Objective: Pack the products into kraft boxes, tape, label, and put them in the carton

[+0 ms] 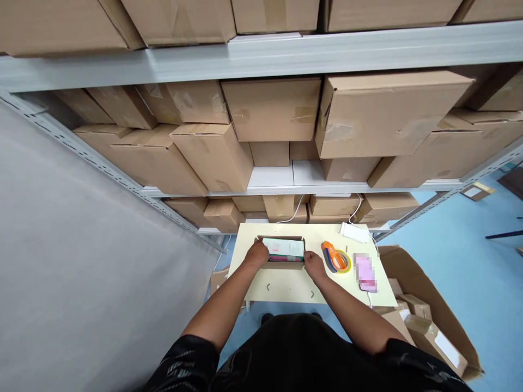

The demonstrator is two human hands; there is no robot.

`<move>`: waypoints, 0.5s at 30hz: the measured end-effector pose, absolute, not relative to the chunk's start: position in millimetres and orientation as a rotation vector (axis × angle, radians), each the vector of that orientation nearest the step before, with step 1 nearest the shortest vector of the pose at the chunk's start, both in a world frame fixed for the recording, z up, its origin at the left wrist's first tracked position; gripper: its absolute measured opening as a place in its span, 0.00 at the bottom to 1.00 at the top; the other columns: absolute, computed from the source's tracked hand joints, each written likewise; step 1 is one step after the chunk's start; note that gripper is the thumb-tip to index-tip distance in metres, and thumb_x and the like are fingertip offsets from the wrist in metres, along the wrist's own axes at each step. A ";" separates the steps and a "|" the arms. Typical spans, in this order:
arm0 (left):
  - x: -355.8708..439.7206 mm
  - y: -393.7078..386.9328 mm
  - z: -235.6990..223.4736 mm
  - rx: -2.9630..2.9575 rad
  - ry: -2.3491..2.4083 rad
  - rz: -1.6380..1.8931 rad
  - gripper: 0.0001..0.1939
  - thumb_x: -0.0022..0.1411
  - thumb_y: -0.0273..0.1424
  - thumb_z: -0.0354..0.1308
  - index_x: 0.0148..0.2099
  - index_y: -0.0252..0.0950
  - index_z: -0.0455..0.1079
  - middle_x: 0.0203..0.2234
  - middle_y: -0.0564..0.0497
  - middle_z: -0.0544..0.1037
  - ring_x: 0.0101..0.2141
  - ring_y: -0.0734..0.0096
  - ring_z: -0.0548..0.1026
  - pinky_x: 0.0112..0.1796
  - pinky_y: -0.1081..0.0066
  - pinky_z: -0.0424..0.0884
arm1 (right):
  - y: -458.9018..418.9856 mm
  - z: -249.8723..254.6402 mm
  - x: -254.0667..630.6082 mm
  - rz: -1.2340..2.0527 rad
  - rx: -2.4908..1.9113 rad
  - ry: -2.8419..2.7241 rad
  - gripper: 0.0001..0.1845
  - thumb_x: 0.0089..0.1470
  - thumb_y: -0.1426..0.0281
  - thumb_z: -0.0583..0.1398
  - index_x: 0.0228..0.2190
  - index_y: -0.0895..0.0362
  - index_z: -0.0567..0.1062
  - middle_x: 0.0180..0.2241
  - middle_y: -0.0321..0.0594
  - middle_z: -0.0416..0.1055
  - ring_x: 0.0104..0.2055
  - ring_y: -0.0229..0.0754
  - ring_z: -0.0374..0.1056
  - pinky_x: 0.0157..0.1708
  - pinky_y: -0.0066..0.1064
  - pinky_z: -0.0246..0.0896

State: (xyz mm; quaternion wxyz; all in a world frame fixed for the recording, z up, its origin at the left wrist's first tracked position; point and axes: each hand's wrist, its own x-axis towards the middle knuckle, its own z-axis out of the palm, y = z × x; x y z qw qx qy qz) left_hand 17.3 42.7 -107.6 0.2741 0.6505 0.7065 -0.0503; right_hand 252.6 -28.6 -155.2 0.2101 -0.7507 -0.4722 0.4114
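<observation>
A small open cardboard box point(286, 265) stands on the cream table. Inside it lies a white package with green edges point(288, 247), and a pinkish strip shows along its near side. My left hand point(257, 255) is closed at the left end of the box, its fingertips partly hidden at the rim. At the opposite end, my right hand point(314, 265) is closed on the right wall. An orange tape dispenser point(335, 257) with a yellow-rimmed roll lies to the right of my right hand.
Right of the dispenser, a pink phone-like item point(365, 272) lies on the table point(281, 291), with white papers point(354, 233) behind. Shelves point(261, 54) full of cardboard boxes rise beyond. A large carton point(445, 305) holding several parcels stands at the right; a grey wall point(81, 261) is left.
</observation>
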 end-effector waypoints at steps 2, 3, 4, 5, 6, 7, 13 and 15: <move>19.3 38.8 -107.7 1.783 1.899 -0.137 0.19 0.67 0.26 0.53 0.58 0.24 0.70 0.51 0.26 0.78 0.51 0.48 0.79 0.48 0.61 0.71 | -27.7 -155.6 252.5 1.128 -2.087 -1.343 0.25 0.68 0.59 0.47 0.36 0.57 0.80 0.36 0.46 0.79 0.40 0.48 0.74 0.39 0.32 0.63; 19.6 36.1 -107.2 1.797 1.901 -0.135 0.19 0.67 0.26 0.53 0.58 0.24 0.70 0.51 0.27 0.78 0.50 0.48 0.79 0.48 0.60 0.71 | -27.6 -155.6 252.3 1.124 -2.081 -1.353 0.25 0.68 0.58 0.47 0.36 0.56 0.80 0.36 0.46 0.79 0.41 0.48 0.74 0.39 0.32 0.63; 19.3 32.9 -106.5 1.821 1.899 -0.123 0.19 0.67 0.26 0.54 0.58 0.25 0.70 0.50 0.28 0.78 0.50 0.48 0.78 0.49 0.60 0.71 | -27.6 -155.2 252.0 1.122 -2.076 -1.361 0.26 0.68 0.58 0.47 0.36 0.56 0.80 0.36 0.46 0.79 0.41 0.48 0.74 0.39 0.32 0.62; 18.2 29.4 -105.7 1.859 1.889 -0.095 0.19 0.67 0.27 0.54 0.58 0.27 0.70 0.51 0.30 0.78 0.51 0.49 0.78 0.50 0.60 0.71 | -27.8 -154.4 251.6 1.121 -2.072 -1.368 0.26 0.68 0.58 0.47 0.37 0.56 0.80 0.36 0.46 0.79 0.41 0.48 0.74 0.40 0.32 0.62; 16.1 25.8 -104.9 1.912 1.872 -0.047 0.18 0.67 0.27 0.54 0.58 0.29 0.70 0.52 0.32 0.78 0.52 0.51 0.77 0.51 0.60 0.70 | -28.0 -153.3 251.2 1.119 -2.070 -1.376 0.25 0.68 0.58 0.47 0.37 0.56 0.80 0.37 0.45 0.80 0.42 0.48 0.74 0.40 0.31 0.62; 13.1 22.2 -104.2 1.974 1.848 0.021 0.17 0.67 0.27 0.54 0.57 0.31 0.71 0.53 0.35 0.77 0.53 0.52 0.76 0.53 0.61 0.69 | -28.2 -152.0 250.9 1.117 -2.069 -1.382 0.25 0.68 0.58 0.48 0.37 0.56 0.80 0.38 0.46 0.80 0.43 0.48 0.74 0.41 0.31 0.62; -16.8 11.9 -113.9 1.911 1.996 0.408 0.27 0.65 0.32 0.59 0.65 0.35 0.66 0.63 0.36 0.68 0.64 0.49 0.65 0.62 0.58 0.62 | -28.5 -146.8 248.8 1.114 -2.068 -1.397 0.25 0.68 0.57 0.48 0.39 0.56 0.81 0.39 0.46 0.80 0.43 0.49 0.74 0.42 0.32 0.62; -26.1 13.4 -123.5 1.659 2.009 0.378 0.31 0.63 0.35 0.61 0.66 0.33 0.64 0.61 0.34 0.72 0.60 0.49 0.70 0.58 0.60 0.67 | -29.3 -148.4 246.3 1.104 -2.077 -1.401 0.26 0.68 0.55 0.48 0.40 0.56 0.81 0.38 0.46 0.80 0.44 0.49 0.74 0.42 0.32 0.62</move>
